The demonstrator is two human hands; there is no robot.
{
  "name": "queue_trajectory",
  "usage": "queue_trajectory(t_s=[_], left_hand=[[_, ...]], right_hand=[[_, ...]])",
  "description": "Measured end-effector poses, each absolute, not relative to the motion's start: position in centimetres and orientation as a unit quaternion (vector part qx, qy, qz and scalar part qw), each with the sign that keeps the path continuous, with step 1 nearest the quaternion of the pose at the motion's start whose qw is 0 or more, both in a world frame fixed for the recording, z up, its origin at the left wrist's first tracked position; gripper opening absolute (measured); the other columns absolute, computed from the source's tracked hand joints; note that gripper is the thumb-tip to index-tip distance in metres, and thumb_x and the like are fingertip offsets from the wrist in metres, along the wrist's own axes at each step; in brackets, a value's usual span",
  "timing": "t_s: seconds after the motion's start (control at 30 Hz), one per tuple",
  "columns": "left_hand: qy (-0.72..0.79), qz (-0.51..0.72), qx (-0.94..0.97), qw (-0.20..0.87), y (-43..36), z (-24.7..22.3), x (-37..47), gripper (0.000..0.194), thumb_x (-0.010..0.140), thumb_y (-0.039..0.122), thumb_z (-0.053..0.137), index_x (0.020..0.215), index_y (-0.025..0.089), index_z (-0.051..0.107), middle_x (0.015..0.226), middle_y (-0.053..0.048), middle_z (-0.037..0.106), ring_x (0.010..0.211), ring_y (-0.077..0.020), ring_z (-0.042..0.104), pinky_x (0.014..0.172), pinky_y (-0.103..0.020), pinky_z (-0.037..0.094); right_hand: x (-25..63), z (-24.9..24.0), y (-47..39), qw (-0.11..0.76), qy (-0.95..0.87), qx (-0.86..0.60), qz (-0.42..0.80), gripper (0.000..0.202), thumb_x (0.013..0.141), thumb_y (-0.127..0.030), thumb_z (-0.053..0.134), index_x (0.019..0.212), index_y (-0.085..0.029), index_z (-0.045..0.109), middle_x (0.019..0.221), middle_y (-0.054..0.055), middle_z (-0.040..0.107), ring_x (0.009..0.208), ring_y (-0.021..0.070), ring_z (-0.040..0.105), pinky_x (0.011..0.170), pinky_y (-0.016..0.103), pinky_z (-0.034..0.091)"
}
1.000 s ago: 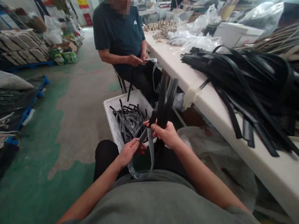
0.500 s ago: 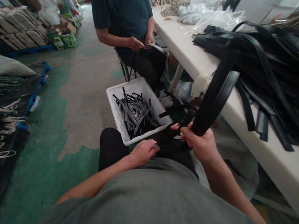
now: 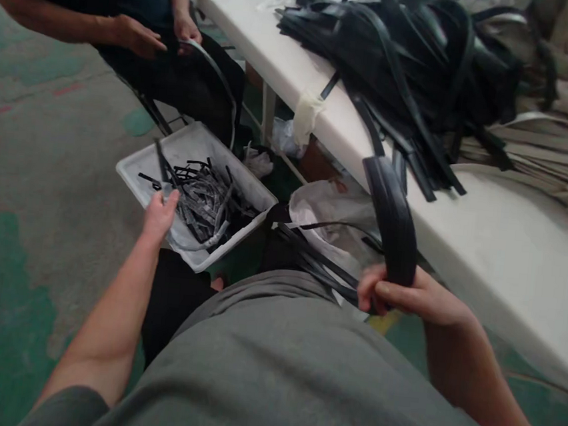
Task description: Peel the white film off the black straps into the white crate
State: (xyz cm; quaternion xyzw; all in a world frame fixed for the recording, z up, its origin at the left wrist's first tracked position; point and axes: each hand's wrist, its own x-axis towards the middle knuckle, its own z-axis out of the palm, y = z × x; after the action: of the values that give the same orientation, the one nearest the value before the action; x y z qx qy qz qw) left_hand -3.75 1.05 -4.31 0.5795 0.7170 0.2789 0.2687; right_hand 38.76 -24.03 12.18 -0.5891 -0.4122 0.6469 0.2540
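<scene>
My right hand (image 3: 416, 296) is closed around a bundle of black straps (image 3: 394, 217). The bundle stands up from my fist in a curve, and its loose ends trail left over my lap. My left hand (image 3: 160, 214) reaches over the left rim of a white plastic bin (image 3: 143, 154), its fingers pinched together. A short dark strip (image 3: 162, 161) rises from those fingertips, slightly blurred. Inside the bin lies a heap of short black and grey strips (image 3: 207, 199).
On the right, a long white table (image 3: 500, 260) carries a pile of black straps (image 3: 403, 70) and beige straps (image 3: 535, 157). A co-worker's hands (image 3: 135, 34) hold a thin strip across the bin. A white bag (image 3: 315, 202) sits under the table edge.
My left hand has moved left and forward from my lap to the bin. My right hand, still gripping the straps, has shifted right and lower. The view has turned toward the right.
</scene>
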Motion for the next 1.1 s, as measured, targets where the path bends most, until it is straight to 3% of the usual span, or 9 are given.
queue_trajectory(t_s=[0.1,0.17,0.33,0.43,0.57,0.63,0.77,0.97,1.1], left_hand=[[0.752,0.323,0.541,0.193,3.7,-3.9,-4.4,0.055,0.082,0.04,0.064,0.127,0.01,0.053,0.128,-0.014,0.06,0.109,-0.0245,0.061,0.1,-0.037,0.045],[0.741,0.339,0.536,0.223,3.5,-4.5,-3.2,0.056,0.084,0.037,0.062,0.133,0.011,0.05,0.133,-0.013,0.058,0.113,-0.0233,0.06,0.103,-0.036,0.044],[0.643,0.257,0.608,0.388,-0.4,-7.9,5.1,0.038,0.084,0.03,0.059,0.117,0.011,0.062,0.117,-0.012,0.067,0.107,-0.0223,0.063,0.101,-0.037,0.045],[0.543,0.194,0.668,0.471,-3.6,-9.2,11.2,0.034,0.08,0.029,0.063,0.112,0.016,0.065,0.117,-0.011,0.068,0.104,-0.0233,0.064,0.1,-0.039,0.046],[0.461,0.163,0.685,0.541,-7.2,-9.4,16.1,0.04,0.067,0.023,0.077,0.107,0.02,0.068,0.113,-0.01,0.068,0.105,-0.0263,0.063,0.101,-0.039,0.045],[0.434,0.152,0.698,0.549,-8.2,-9.3,16.5,0.039,0.065,0.021,0.079,0.103,0.02,0.07,0.11,-0.01,0.068,0.11,-0.0282,0.061,0.104,-0.04,0.042],[0.422,0.128,0.717,0.54,-9.2,-8.9,14.5,0.037,0.068,0.029,0.076,0.104,0.021,0.072,0.112,-0.011,0.068,0.108,-0.0288,0.061,0.105,-0.042,0.041],[0.452,0.104,0.677,0.572,-10.8,-7.1,9.6,0.037,0.071,0.042,0.07,0.102,0.023,0.073,0.103,-0.008,0.074,0.09,-0.0257,0.067,0.089,-0.038,0.051],[0.486,0.107,0.671,0.55,-11.4,-4.8,7.5,0.035,0.073,0.045,0.065,0.098,0.022,0.073,0.1,-0.007,0.074,0.09,-0.0256,0.067,0.088,-0.038,0.051]], right_hand=[[42.7,14.9,-29.0,0.178,-0.34,-0.658,0.648,0.054,0.056,-0.072,0.072,0.063,-0.018,0.076,0.06,0.016,0.064,0.054,0.0205,0.058,0.054,0.037,0.047],[45.0,16.5,-32.6,0.156,-0.306,-0.726,0.596,0.052,0.052,-0.073,0.073,0.056,-0.021,0.074,0.058,0.019,0.061,0.054,0.0225,0.058,0.056,0.041,0.048],[45.4,15.1,-35.4,0.174,-0.308,-0.75,0.559,0.049,0.068,-0.071,0.064,0.072,-0.024,0.077,0.065,0.017,0.065,0.056,0.0226,0.058,0.052,0.038,0.046],[43.3,9.5,-31.0,0.155,-0.39,-0.763,0.492,0.044,0.076,-0.061,0.062,0.088,-0.022,0.077,0.08,0.01,0.073,0.066,0.0222,0.062,0.058,0.032,0.048],[42.8,1.1,-23.7,0.13,-0.401,-0.842,0.337,0.036,0.089,-0.043,0.054,0.087,-0.015,0.075,0.079,0.008,0.073,0.057,0.0156,0.059,0.057,0.025,0.043],[43.2,-2.0,-20.8,0.138,-0.375,-0.846,0.354,0.037,0.094,-0.039,0.048,0.097,-0.012,0.073,0.08,0.009,0.073,0.052,0.0135,0.057,0.055,0.024,0.043],[43.4,-5.9,-17.2,0.128,-0.356,-0.838,0.395,0.043,0.092,-0.043,0.052,0.104,-0.006,0.07,0.074,0.012,0.074,0.05,0.0149,0.059,0.054,0.024,0.043],[42.3,-6.5,-16.3,0.113,-0.356,-0.863,0.341,0.033,0.078,-0.032,0.07,0.091,-0.002,0.072,0.087,0.022,0.073,0.086,0.029,0.069,0.068,0.028,0.046],[41.3,-3.2,-16.4,0.169,-0.383,-0.848,0.324,0.033,0.082,-0.037,0.063,0.094,-0.008,0.072,0.084,0.013,0.073,0.077,0.0229,0.068,0.062,0.025,0.046]])
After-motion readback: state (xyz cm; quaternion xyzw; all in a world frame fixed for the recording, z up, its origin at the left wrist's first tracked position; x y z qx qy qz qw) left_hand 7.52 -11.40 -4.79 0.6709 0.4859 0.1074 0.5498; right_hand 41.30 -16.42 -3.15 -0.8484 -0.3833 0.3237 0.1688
